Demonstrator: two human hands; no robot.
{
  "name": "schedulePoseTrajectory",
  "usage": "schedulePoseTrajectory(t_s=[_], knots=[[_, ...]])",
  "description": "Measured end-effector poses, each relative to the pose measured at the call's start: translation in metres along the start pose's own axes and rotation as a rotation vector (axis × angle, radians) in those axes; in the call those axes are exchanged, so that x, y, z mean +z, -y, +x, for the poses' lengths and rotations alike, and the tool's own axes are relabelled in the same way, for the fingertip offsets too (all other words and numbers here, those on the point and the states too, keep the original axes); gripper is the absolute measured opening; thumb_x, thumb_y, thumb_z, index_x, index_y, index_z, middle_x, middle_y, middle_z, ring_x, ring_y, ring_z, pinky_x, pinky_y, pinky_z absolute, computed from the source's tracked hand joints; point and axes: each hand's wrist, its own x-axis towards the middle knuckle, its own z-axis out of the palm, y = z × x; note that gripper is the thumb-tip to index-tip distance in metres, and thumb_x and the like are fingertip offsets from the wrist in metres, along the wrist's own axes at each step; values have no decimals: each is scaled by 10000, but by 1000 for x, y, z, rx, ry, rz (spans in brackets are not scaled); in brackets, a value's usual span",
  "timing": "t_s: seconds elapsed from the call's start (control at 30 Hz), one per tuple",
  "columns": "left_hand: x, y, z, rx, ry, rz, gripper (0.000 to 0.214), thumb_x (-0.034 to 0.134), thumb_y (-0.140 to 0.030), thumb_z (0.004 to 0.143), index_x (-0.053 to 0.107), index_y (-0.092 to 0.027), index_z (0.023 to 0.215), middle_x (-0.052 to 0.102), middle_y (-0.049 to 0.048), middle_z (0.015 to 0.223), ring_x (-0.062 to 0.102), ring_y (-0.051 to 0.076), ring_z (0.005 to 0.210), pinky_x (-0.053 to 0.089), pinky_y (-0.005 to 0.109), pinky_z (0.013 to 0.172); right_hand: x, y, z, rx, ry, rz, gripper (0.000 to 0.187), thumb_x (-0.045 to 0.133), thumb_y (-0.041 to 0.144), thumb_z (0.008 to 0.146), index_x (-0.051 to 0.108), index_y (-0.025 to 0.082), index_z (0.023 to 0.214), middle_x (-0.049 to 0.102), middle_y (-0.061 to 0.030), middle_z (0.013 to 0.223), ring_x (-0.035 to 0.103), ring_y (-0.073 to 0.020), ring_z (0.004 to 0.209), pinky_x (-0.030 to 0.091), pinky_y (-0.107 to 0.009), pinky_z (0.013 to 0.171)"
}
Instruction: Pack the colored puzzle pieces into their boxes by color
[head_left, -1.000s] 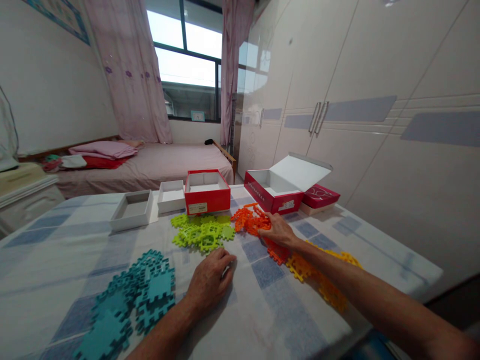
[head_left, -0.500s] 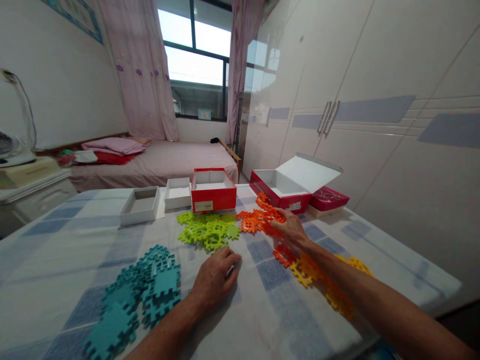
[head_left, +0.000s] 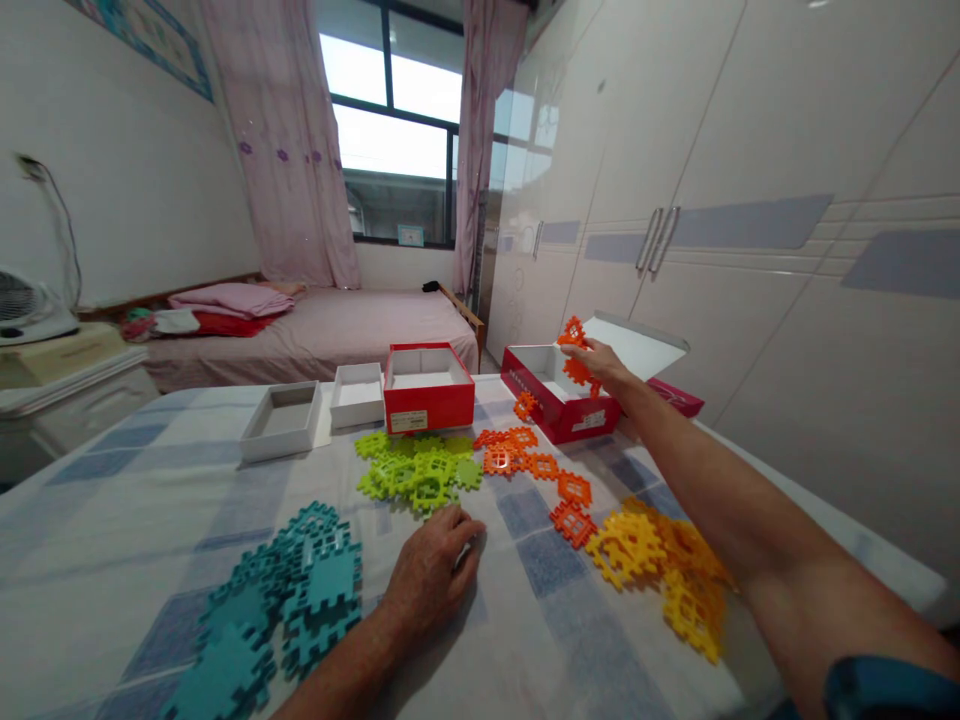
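Note:
My right hand (head_left: 602, 362) grips several orange interlocking plastic pieces (head_left: 576, 370) above the dark red box (head_left: 581, 420), whose white-lined lid stands open. More orange pieces (head_left: 501, 458) lie in a loose trail on the cloth. My left hand (head_left: 437, 562) rests on the table with its fingers curled; what is in them, if anything, is hidden. Just beyond it lies a heap of lime green pieces (head_left: 420, 470). Teal pieces (head_left: 326, 575) are piled to its left. Yellow pieces (head_left: 637, 545) lie under and beside my right forearm.
A bright red box (head_left: 429, 408) stands at the table's far edge. Two shallow white boxes, the nearer one (head_left: 281, 445) and a smaller one (head_left: 357, 408), sit left of it. A bed (head_left: 375, 320) is behind the table, and a white wardrobe (head_left: 750, 330) lines the right.
My right hand has lifted a bunch of orange pieces off the table and carried it up over the dark red box. My left hand has stayed nearly in place.

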Motion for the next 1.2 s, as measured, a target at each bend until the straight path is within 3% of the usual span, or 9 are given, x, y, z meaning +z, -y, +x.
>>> schedulePoseTrajectory(t_s=[0.13,0.23,0.3,0.37,0.53,0.63,0.77,0.97,1.2], knots=[[1,1,0,-1,0,-6,253,428,-173,862,641,-205,995,601,67,953,555,184,898,452,308,805,-1,0,-6,-9,-94,-143,631,621,459,753,543,103,1269,554,-193,1269,519,-288,1172,418,-394,953],[1,1,0,-1,1,0,245,431,-173,860,643,-198,980,599,70,944,554,185,894,450,304,795,-7,-7,-35,-140,-158,-287,529,547,385,810,554,106,1259,576,-180,1218,563,-252,1093,430,-353,919],[1,2,0,0,2,4,243,434,-173,857,644,-193,978,598,71,940,552,186,888,449,304,788,-13,-17,-61,-225,-86,-330,425,515,329,824,610,111,1177,633,-146,1110,607,-214,973,447,-306,855],[1,2,0,4,4,8,245,434,-174,857,644,-189,983,598,72,944,551,188,890,446,304,787,-19,-28,-86,-255,67,-364,324,498,301,827,665,143,1055,677,-98,1013,624,-190,892,449,-279,803],[0,1,1,6,8,24,249,429,-184,866,646,-187,988,597,71,938,552,185,888,443,300,783,-26,-56,-126,-279,356,-516,252,489,281,823,706,180,902,699,-59,948,626,-189,863,429,-266,759],[0,0,1,15,5,18,250,431,-184,863,643,-188,995,599,70,946,553,182,890,444,298,788,-28,-71,-126,-261,396,-624,254,530,276,794,705,171,946,683,-92,1005,615,-222,925,422,-274,745],[-1,0,1,19,13,13,261,419,-188,869,637,-186,1012,600,72,964,553,182,903,446,302,802,-28,-91,-113,-94,408,-701,210,566,298,778,707,168,864,686,-103,906,623,-238,869,419,-284,698],[0,2,0,22,18,32,257,428,-182,861,637,-191,1010,589,66,954,548,179,895,441,296,796,-20,-112,-103,-10,387,-655,142,635,247,695,678,153,793,670,-80,792,616,-219,780,421,-272,636],[0,3,1,37,11,34,262,415,-201,879,645,-181,1001,589,69,934,545,179,880,437,296,785,-22,-113,-100,68,353,-523,194,715,268,602,641,170,752,616,-35,642,593,-201,663,416,-267,542]])
